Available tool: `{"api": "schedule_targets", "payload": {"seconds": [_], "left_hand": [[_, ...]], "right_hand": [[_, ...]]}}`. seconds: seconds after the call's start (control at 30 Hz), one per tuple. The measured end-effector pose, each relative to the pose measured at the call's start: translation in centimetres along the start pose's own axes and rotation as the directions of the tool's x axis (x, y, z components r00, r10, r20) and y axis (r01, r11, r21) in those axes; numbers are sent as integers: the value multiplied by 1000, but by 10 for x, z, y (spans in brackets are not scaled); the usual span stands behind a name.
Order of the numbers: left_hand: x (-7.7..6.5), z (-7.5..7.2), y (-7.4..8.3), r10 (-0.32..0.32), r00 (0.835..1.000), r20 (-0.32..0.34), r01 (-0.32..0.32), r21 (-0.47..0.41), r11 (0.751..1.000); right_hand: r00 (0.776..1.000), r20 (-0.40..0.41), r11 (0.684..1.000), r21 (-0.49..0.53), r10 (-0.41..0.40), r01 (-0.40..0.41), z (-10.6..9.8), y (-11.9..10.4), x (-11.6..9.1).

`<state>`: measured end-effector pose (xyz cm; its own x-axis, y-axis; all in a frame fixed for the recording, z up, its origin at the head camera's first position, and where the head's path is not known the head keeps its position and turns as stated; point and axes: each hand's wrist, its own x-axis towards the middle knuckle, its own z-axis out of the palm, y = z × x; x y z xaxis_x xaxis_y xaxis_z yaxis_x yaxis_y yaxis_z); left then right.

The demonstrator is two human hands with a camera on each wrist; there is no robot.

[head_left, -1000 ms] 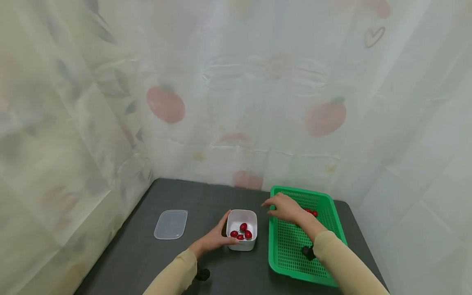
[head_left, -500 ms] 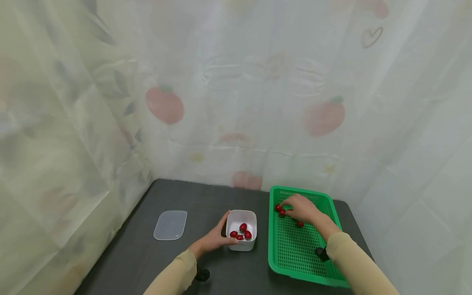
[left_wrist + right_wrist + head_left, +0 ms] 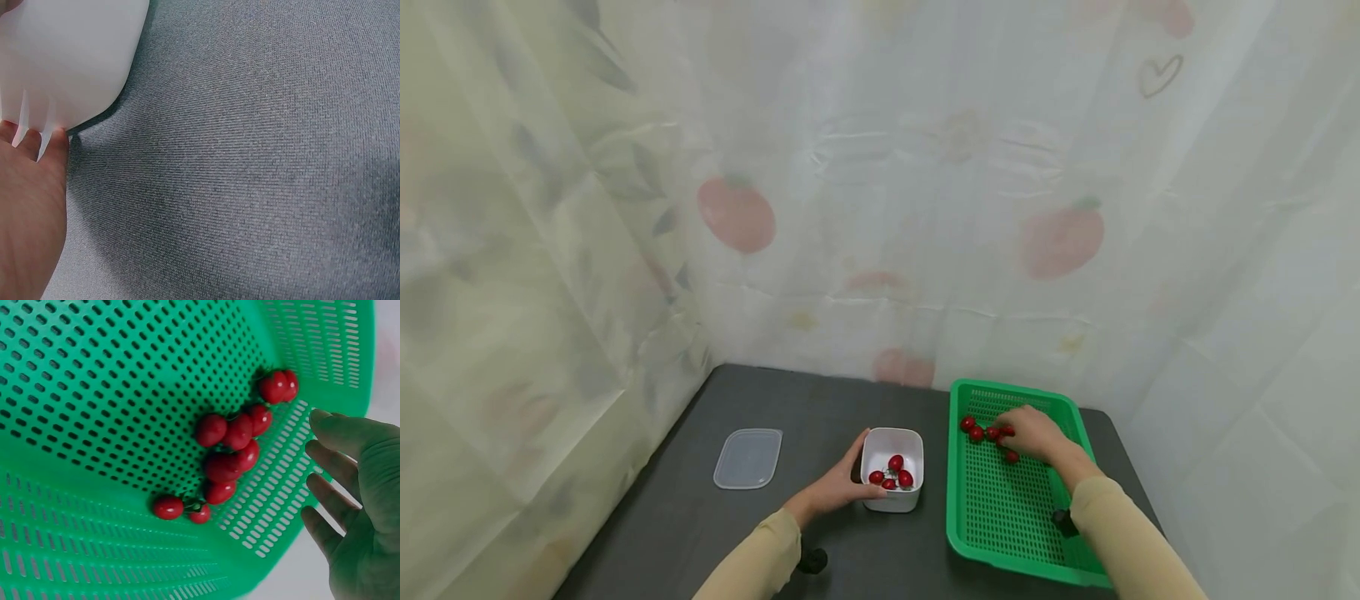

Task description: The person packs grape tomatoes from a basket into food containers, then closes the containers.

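Note:
My left hand [image 3: 833, 487] holds a small white square container [image 3: 895, 502], thumb at its near side and fingers at its left side. Several red cherry tomatoes [image 3: 896, 463] lie inside it. In the left wrist view, fingertips of the left hand [image 3: 28, 200] touch the container's smooth wall [image 3: 69, 56]. My right hand [image 3: 1032, 433] is over the far part of a green perforated basket [image 3: 1000, 517]. Below it sit several cherry tomatoes [image 3: 222, 467]. Seen from the right wrist, the right hand [image 3: 375, 481] has loosely bent, spread fingers with nothing between them, apart from the tomatoes.
A translucent square lid [image 3: 748, 458] lies flat on the dark table [image 3: 820, 400], left of the container. The basket stands at the table's right side. Pale printed curtains [image 3: 880, 208] hang behind and on both sides.
My right hand has moved rightward from above the basket's left rim to over the tomatoes, uncovering several of them. The left hand and the container have stayed in place.

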<state>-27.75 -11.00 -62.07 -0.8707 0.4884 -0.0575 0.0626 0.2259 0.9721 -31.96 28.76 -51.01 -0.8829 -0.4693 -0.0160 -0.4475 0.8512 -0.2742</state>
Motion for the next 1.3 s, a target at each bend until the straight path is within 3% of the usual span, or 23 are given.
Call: {"api": "schedule_targets", "payload": {"seconds": [0.17, 0.4, 0.53, 0.87, 1.3], "left_hand": [[0, 0, 0, 0, 1000, -3, 0, 2, 1000], [-1, -1, -2, 11, 1000, 19, -10, -24, 1000], [-2, -1, -2, 12, 1000, 26, -12, -31, 999], [-1, -1, -1, 9, 1000, 5, -9, -2, 1000], [-2, 0, 1, 6, 1000, 1, -6, 3, 1000]], "right_hand": [[1000, 7, 1000, -8, 19, -19, 3, 5, -4], [987, 78, 989, 36, 138, -141, 11, 9, -8], [982, 97, 985, 45, 163, -168, 18, 13, -9], [971, 132, 978, 32, 199, -205, 31, 23, -4], [971, 146, 981, 9, 189, -192, 39, 27, -6]]}}
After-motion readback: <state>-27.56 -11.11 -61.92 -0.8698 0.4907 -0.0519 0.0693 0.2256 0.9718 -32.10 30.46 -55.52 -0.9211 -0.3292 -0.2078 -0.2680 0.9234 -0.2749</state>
